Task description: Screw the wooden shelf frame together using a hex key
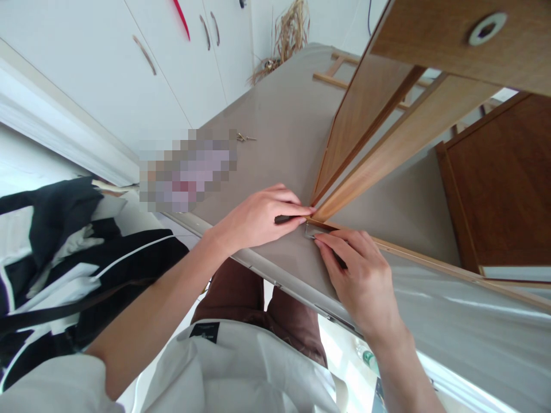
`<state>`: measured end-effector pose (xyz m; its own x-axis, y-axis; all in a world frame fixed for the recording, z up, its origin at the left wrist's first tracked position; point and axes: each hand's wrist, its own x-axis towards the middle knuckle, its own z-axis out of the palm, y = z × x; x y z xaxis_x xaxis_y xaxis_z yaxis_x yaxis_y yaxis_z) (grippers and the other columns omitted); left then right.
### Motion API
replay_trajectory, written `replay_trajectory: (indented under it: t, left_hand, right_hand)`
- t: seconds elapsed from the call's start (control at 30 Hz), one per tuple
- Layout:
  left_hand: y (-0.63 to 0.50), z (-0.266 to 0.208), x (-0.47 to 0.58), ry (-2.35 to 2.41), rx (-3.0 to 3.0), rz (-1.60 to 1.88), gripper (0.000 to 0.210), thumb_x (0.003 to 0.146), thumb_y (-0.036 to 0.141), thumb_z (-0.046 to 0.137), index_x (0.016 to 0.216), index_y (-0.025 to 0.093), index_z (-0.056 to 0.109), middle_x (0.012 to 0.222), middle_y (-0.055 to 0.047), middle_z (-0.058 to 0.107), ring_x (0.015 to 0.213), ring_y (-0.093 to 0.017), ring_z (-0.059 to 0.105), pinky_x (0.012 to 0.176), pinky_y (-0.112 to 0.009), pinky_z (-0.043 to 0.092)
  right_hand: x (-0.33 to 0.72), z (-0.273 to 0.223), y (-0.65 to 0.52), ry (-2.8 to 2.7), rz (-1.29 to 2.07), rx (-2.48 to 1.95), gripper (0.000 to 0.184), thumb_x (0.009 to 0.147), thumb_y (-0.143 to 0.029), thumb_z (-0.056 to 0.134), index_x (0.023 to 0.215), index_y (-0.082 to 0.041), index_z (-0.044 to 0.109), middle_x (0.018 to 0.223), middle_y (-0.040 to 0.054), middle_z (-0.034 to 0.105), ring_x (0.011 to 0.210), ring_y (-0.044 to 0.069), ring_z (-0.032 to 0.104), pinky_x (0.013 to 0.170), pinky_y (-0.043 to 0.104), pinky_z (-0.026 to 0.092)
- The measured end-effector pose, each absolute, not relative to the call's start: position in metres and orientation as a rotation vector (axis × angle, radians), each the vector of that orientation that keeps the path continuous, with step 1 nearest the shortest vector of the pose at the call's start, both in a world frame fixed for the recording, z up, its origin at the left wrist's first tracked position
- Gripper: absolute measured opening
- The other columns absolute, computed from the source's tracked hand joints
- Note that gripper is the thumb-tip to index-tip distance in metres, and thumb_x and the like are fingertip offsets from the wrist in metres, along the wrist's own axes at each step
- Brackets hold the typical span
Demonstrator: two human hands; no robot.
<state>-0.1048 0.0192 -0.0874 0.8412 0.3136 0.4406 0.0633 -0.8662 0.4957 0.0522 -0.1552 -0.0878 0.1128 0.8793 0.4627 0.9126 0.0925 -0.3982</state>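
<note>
Small bent metal rod is pinched between thumb and index of the right hand, its free end just beside the near corner of the wooden frame; whether wood is touched by it can't be told. Same corner is gripped by thumb and index tips of the left hand, other fingers loosely curled. Frame is set on the grey-beige table, corner near the front edge; a thin rail is run from it to the right, past the right hand. Upper board is fitted with a pale ring, dark in the centre. Darker wood panel is seen at right, ladder-like wooden piece laid at the far end. A few screws are piled beyond the left hand, beside a pixelated patch, contents unreadable. White cabinet doors are seen behind.
</note>
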Motion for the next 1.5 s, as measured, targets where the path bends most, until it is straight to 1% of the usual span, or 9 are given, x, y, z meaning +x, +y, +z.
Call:
replay_trajectory:
  t: [0.23, 0.4, 0.6, 0.77, 0.87, 0.97, 1.07, 1.23, 1.5]
  left_hand:
    - [0.019, -0.087, -0.104, 0.268, 2.549, 0.729, 0.023, 0.099, 0.023, 0.058, 0.114, 0.023, 0.076, 0.099, -0.005, 0.074, 0.095, -0.016, 0.065, 0.085, -0.03, 0.054]
    - [0.02, -0.087, -0.104, 0.272, 2.556, 0.725, 0.024, 0.099, 0.025, 0.058, 0.114, 0.022, 0.076, 0.1, -0.005, 0.074, 0.096, -0.017, 0.064, 0.085, -0.03, 0.054]
    - [0.02, -0.088, -0.104, 0.262, 2.544, 0.73, 0.024, 0.099, 0.024, 0.058, 0.115, 0.025, 0.076, 0.1, -0.006, 0.074, 0.096, -0.016, 0.064, 0.085, -0.03, 0.054]
    - [0.02, -0.088, -0.105, 0.274, 2.552, 0.722, 0.024, 0.099, 0.025, 0.058, 0.115, 0.023, 0.075, 0.1, -0.005, 0.074, 0.095, -0.016, 0.064, 0.085, -0.03, 0.054]
    - [0.02, -0.088, -0.105, 0.264, 2.551, 0.72, 0.024, 0.099, 0.025, 0.058, 0.115, 0.023, 0.075, 0.101, -0.005, 0.074, 0.095, -0.016, 0.064, 0.085, -0.03, 0.054]
    - [0.021, -0.088, -0.105, 0.249, 2.546, 0.727, 0.024, 0.099, 0.025, 0.058, 0.115, 0.024, 0.075, 0.1, -0.005, 0.074, 0.095, -0.016, 0.064, 0.085, -0.03, 0.054]
    - [0.02, -0.088, -0.105, 0.263, 2.544, 0.725, 0.024, 0.099, 0.025, 0.058, 0.116, 0.024, 0.075, 0.102, -0.005, 0.074, 0.097, -0.017, 0.064, 0.086, -0.031, 0.054]
    - [0.019, -0.088, -0.104, 0.279, 2.552, 0.727, 0.023, 0.098, 0.024, 0.059, 0.115, 0.023, 0.075, 0.101, -0.004, 0.074, 0.097, -0.016, 0.064, 0.086, -0.03, 0.054]
    - [0.019, -0.088, -0.105, 0.28, 2.571, 0.731, 0.024, 0.099, 0.024, 0.058, 0.115, 0.024, 0.075, 0.1, -0.005, 0.074, 0.095, -0.017, 0.064, 0.085, -0.03, 0.055]
  right_hand:
    - [0.054, -0.089, -0.155, -1.747, -0.037, -1.773, 0.015, 0.094, -0.014, 0.063, 0.107, -0.017, 0.071, 0.098, 0.0065, 0.068, 0.091, 0.018, 0.059, 0.086, 0.035, 0.052]
    - [0.053, -0.087, -0.155, -1.748, -0.043, -1.759, 0.014, 0.095, -0.013, 0.062, 0.105, -0.018, 0.07, 0.098, 0.0057, 0.069, 0.09, 0.018, 0.059, 0.085, 0.034, 0.052]
    - [0.053, -0.085, -0.154, -1.751, -0.047, -1.746, 0.013, 0.095, -0.012, 0.062, 0.103, -0.018, 0.07, 0.098, 0.0049, 0.071, 0.09, 0.017, 0.059, 0.086, 0.034, 0.052]
    - [0.052, -0.085, -0.157, -1.749, -0.046, -1.738, 0.015, 0.094, -0.012, 0.063, 0.105, -0.02, 0.069, 0.099, 0.0049, 0.07, 0.091, 0.017, 0.06, 0.086, 0.035, 0.052]
    - [0.052, -0.082, -0.161, -1.762, -0.051, -1.707, 0.018, 0.093, -0.011, 0.064, 0.107, -0.021, 0.068, 0.1, 0.0042, 0.07, 0.092, 0.016, 0.062, 0.088, 0.033, 0.052]
    - [0.053, -0.078, -0.163, -1.768, -0.05, -1.719, 0.018, 0.094, -0.013, 0.065, 0.109, -0.022, 0.068, 0.097, 0.003, 0.067, 0.089, 0.014, 0.063, 0.085, 0.028, 0.052]
    - [0.054, -0.076, -0.16, -1.739, -0.033, -1.75, 0.014, 0.095, -0.015, 0.063, 0.108, -0.02, 0.067, 0.096, 0.0035, 0.062, 0.086, 0.013, 0.062, 0.082, 0.026, 0.052]
    - [0.051, -0.079, -0.152, -1.745, 0.049, -1.738, 0.01, 0.096, -0.016, 0.06, 0.105, -0.018, 0.065, 0.096, 0.0041, 0.059, 0.086, 0.013, 0.06, 0.084, 0.027, 0.052]
    - [0.05, -0.083, -0.147, -1.712, 0.019, -1.738, 0.011, 0.097, -0.016, 0.059, 0.106, -0.019, 0.063, 0.098, 0.0042, 0.059, 0.087, 0.014, 0.061, 0.083, 0.028, 0.053]
